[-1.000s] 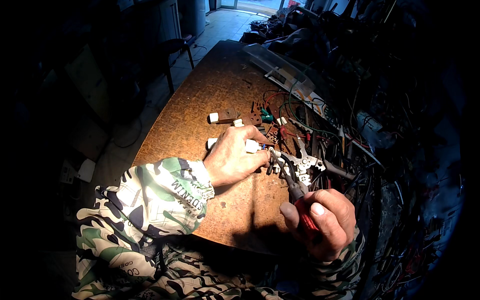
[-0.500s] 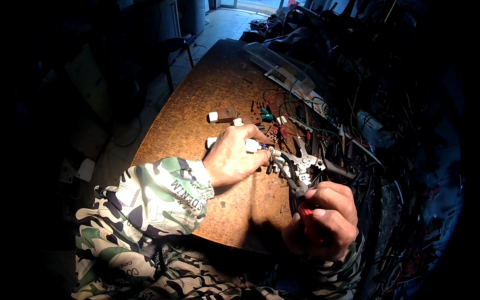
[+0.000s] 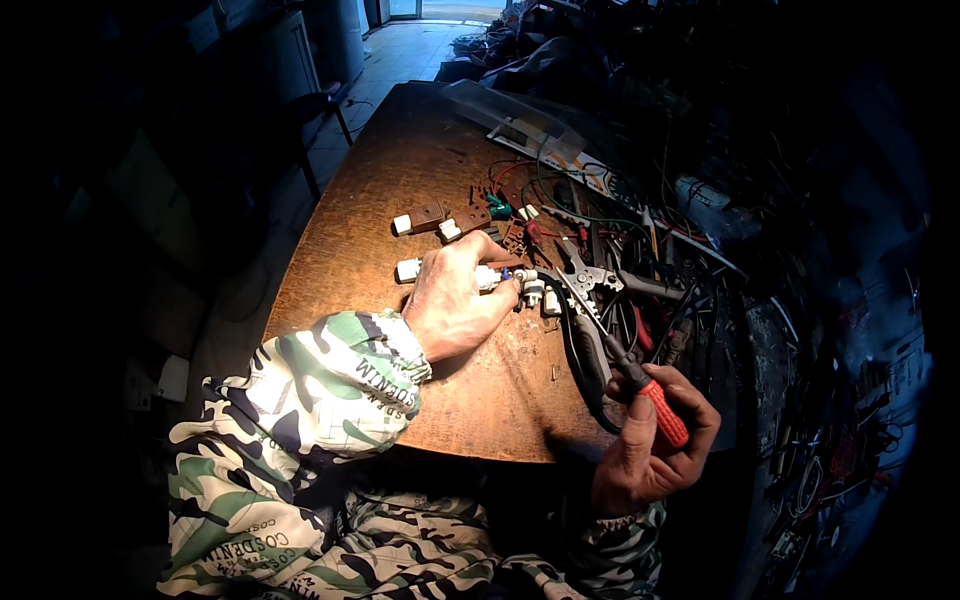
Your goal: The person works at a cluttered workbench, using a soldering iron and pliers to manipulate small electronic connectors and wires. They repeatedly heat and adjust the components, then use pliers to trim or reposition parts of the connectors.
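My left hand (image 3: 450,300) pinches a white fitting (image 3: 487,277) with a small blue part (image 3: 505,273), low on the worn wooden table (image 3: 340,240). My right hand (image 3: 655,450) is closed on a red-handled tool (image 3: 663,410), whose thin metal shaft slants up-left toward that fitting. A thick black cable (image 3: 570,355) curves down from beside the fitting toward my right hand. Just beyond lie silver pliers (image 3: 590,277) among small white pieces (image 3: 550,300). Brown blocks with white ends (image 3: 425,217) and a green part (image 3: 498,207) lie above my left hand.
A clear plastic tray (image 3: 515,120) sits at the table's far right edge, above tangled coloured wires (image 3: 545,180) and assorted tools. Dark heaps of cables (image 3: 820,470) fill the right side. A dark stool (image 3: 315,110) stands on the tiled floor beyond the left edge.
The camera view has shifted a little. My right hand has turned and loosened round the red handle, showing more of it, with the thumb upright. My left hand keeps its grip on the white fitting.
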The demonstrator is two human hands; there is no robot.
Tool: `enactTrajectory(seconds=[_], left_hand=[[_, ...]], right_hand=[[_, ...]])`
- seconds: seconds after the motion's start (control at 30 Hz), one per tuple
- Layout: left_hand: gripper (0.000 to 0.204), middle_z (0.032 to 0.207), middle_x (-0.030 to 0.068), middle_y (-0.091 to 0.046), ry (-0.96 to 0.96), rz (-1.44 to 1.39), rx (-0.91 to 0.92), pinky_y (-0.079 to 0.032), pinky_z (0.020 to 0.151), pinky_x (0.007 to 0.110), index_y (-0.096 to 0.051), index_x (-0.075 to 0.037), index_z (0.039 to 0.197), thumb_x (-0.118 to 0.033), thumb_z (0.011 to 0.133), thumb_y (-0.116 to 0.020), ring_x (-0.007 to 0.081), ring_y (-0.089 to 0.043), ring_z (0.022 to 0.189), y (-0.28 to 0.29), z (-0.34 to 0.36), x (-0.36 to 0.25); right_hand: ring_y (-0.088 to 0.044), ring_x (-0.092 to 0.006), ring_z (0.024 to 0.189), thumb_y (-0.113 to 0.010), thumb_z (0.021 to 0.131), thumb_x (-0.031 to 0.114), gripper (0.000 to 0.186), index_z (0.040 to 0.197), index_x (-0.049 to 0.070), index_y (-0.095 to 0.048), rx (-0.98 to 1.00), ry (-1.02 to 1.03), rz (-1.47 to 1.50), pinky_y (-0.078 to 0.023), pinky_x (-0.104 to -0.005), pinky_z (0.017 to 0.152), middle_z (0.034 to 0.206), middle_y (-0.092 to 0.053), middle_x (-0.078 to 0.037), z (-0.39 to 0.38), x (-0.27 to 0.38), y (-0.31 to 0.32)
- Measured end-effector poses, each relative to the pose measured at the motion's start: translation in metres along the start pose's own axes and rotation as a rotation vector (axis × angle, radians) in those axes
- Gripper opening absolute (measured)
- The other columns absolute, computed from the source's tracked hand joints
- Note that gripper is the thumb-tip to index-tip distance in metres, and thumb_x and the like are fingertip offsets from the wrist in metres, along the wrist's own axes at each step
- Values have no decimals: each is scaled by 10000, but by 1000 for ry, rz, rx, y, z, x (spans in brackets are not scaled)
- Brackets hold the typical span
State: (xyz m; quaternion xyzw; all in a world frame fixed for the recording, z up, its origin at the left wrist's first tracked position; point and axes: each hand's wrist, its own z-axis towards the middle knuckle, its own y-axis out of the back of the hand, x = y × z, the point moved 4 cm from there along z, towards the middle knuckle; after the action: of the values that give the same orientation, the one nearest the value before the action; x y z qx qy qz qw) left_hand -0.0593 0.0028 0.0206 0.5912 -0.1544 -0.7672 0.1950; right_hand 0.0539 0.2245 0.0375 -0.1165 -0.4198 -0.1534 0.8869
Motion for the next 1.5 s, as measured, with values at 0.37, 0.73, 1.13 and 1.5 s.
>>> enactTrajectory(seconds=[0.37, 0.73, 1.13, 1.5], left_hand=[[346, 920, 226, -742, -134, 97, -65, -574, 767, 383, -665, 85, 1036, -179, 831, -754, 294, -743, 836, 8, -7, -3], [328, 884, 212, -732, -148, 95, -62, -571, 757, 390, -658, 77, 989, -183, 814, -757, 300, -737, 813, 6, -7, -3], [278, 884, 233, -698, -162, 88, -64, -566, 764, 443, -619, 54, 923, -160, 808, -757, 372, -715, 821, 6, -9, -6], [258, 888, 227, -708, -185, 84, -76, -568, 757, 435, -632, 56, 921, -140, 800, -748, 363, -722, 827, 6, -10, -6]], right_hand=[[-717, -249, 968, -678, 952, -1, 268, 1149, -50, -503, -11, -101, 98, -633, -349, 872, 1183, -630, -248, -31, -27, -19], [-719, -262, 978, -678, 953, -5, 276, 1158, -51, -499, 6, -111, 129, -639, -360, 878, 1189, -616, -247, -30, -27, -20], [-710, -230, 946, -718, 923, -15, 287, 1145, -35, -539, 20, 32, -32, -618, -315, 824, 1164, -644, -238, -30, -28, -17], [-715, -250, 968, -766, 864, -35, 384, 1178, -9, -546, 67, 165, -155, -619, -321, 821, 1167, -656, -239, -31, -16, -22]])
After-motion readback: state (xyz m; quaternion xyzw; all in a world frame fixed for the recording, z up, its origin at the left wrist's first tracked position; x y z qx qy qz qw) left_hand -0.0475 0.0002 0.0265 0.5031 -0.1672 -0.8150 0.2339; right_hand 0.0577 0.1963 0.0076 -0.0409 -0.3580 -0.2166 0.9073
